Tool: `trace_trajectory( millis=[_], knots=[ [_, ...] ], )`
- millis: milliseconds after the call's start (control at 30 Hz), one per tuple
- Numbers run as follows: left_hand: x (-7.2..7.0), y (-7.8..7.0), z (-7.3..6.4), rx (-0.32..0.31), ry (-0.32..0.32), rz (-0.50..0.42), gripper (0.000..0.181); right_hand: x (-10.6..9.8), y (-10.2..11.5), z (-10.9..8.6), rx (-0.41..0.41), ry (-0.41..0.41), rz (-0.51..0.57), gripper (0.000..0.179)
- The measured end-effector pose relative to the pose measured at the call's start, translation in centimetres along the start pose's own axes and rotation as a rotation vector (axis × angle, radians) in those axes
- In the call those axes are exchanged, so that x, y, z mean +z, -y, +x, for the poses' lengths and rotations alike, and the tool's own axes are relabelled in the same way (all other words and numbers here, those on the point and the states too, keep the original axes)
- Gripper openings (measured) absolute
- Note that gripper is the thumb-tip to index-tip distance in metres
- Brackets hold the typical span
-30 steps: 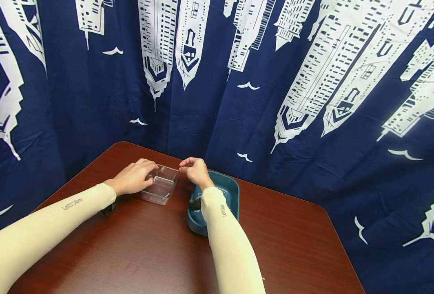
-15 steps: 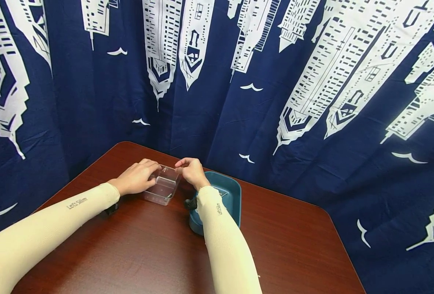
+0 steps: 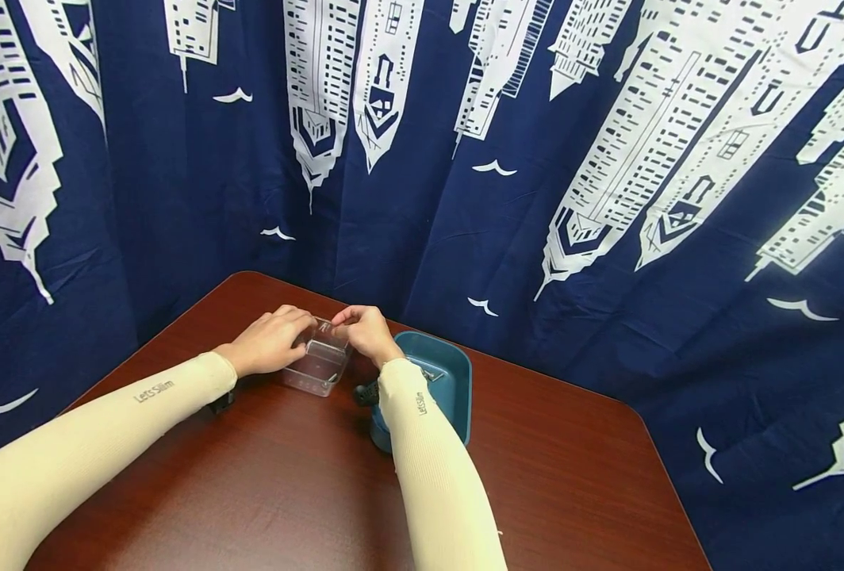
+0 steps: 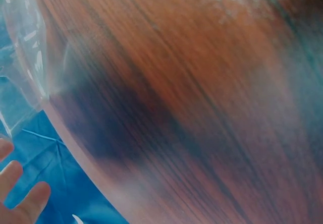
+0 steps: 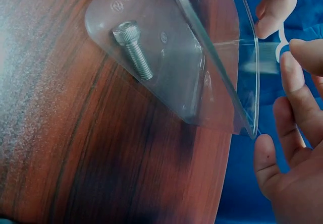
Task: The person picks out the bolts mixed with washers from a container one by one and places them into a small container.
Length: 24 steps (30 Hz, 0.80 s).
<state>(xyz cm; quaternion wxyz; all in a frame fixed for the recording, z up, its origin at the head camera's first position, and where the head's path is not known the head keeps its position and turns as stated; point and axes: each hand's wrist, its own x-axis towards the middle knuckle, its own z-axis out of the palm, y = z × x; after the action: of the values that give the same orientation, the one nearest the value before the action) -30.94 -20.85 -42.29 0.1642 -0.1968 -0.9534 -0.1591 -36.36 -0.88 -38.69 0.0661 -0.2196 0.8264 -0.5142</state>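
Note:
A clear plastic divided box [image 3: 304, 386] stands near the table's back left edge. My left hand [image 3: 270, 342] holds it at the left and back, thumb and finger astride its rim. In the left wrist view, several fingertips [image 4: 35, 196] are spread below the box's corner. My right hand [image 3: 368, 331] is over the box's back right corner, its thumb and index tips brought together; I cannot tell whether they hold something small. A silver socket-head screw [image 5: 132, 50] lies in the larger compartment.
A teal tray [image 3: 462, 388] with some small metal pieces [image 3: 432, 374] stands right of the box, partly hidden by my right forearm and wrist. The brown wooden table [image 3: 265, 492] ends close behind both containers, against a blue patterned curtain [image 3: 422, 238].
My right hand has moved slightly left, from beside the box to over its back right corner. My left hand stays on the box. The whole view has shifted a little.

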Motion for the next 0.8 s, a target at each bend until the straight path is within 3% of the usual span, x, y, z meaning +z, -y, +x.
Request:
trace_trajectory(
  millis=[567,800],
  knots=[
    [-0.2,0.2,0.1,-0.032,0.044,-0.009,0.044,-1.0,-0.3,-0.7,-0.030,0.043,0.046,0.026],
    [-0.4,0.1,0.1,-0.025,0.048,0.003,0.042,-1.8,-0.5,-0.7,-0.038,0.015,0.052,0.025]
  ],
)
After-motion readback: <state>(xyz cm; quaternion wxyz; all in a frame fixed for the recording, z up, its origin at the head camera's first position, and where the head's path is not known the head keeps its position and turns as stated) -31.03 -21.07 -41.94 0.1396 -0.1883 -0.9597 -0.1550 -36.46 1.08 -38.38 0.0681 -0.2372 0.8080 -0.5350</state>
